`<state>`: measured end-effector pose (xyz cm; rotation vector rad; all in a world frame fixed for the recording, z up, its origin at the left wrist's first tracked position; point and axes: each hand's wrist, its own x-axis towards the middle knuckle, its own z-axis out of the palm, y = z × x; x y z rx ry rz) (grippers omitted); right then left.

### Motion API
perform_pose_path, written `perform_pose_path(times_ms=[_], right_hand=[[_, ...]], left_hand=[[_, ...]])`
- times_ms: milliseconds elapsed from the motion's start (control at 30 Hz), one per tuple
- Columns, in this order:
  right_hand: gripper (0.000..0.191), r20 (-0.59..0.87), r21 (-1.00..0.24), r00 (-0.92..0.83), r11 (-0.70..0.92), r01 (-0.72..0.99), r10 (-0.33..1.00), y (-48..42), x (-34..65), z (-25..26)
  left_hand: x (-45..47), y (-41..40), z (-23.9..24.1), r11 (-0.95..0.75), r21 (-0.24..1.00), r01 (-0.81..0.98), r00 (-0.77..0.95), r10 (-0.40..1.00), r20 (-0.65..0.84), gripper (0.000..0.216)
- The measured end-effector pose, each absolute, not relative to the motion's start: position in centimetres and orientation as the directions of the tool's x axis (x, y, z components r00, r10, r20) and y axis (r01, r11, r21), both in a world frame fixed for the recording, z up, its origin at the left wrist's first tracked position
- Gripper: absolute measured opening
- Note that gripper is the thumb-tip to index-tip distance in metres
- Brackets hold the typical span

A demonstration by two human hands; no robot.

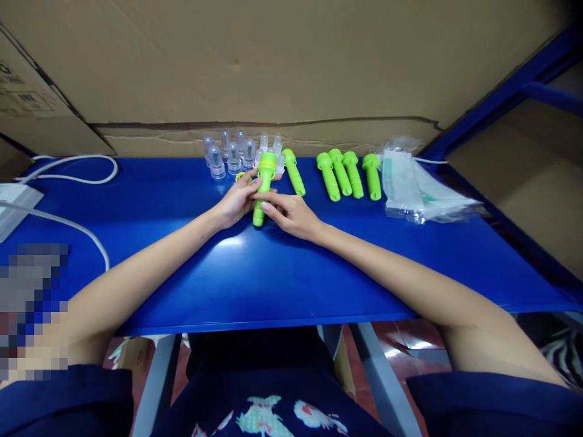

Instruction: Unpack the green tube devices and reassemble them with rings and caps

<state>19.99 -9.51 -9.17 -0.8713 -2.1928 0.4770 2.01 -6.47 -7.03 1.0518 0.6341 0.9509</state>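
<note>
A bright green flashlight (263,188) stands nearly upright on the blue table (255,273), held between both hands. My left hand (237,202) is closed on its left side with fingers pinched on the body. My right hand (290,213) grips the lower part from the right. Another green flashlight body (294,172) lies just behind my right hand. Several more green bodies (348,175) lie side by side further right. A cluster of clear plastic caps (233,155) stands behind my left hand.
Clear plastic bags (416,185) lie at the right end of the table. White cables (73,176) and a white box (13,206) sit at the left. Cardboard sheets (282,67) stand behind the table. A blue frame (510,91) runs along the right.
</note>
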Motion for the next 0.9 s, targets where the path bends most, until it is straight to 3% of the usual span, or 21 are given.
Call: perform_pose_path(times_ms=[233, 400, 600, 767, 900], right_hand=[[0.054, 0.507, -0.53, -0.515, 0.722, 0.446, 0.691, -9.6, 20.0, -9.1], [0.045, 0.541, -0.417, -0.531, 0.756, 0.504, 0.653, -9.8, 20.0, -9.2], [0.031, 0.612, -0.255, -0.545, 0.795, 0.55, 0.573, -9.9, 20.0, -9.6], [0.028, 0.682, -0.33, -0.444, 0.786, 0.523, 0.581, -9.3, 20.7, -8.7], [0.036, 0.659, -0.384, -0.263, 0.616, 0.687, 0.705, -8.4, 22.6, -6.6]], left_hand=[[1.7, -6.1, -7.5, 0.14, 0.934, -0.329, 0.509, 0.86, 0.05, 0.053], [1.8, -6.0, -7.6, 0.138, 0.932, -0.334, 0.498, 0.866, 0.05, 0.066], [1.7, -5.8, -7.6, 0.098, 0.944, -0.316, 0.493, 0.867, 0.075, 0.063], [2.0, -5.8, -8.0, 0.036, 0.94, -0.34, 0.45, 0.884, 0.129, 0.046], [1.8, -5.6, -7.8, -0.252, 0.958, -0.14, 0.286, 0.916, 0.283, 0.026]])
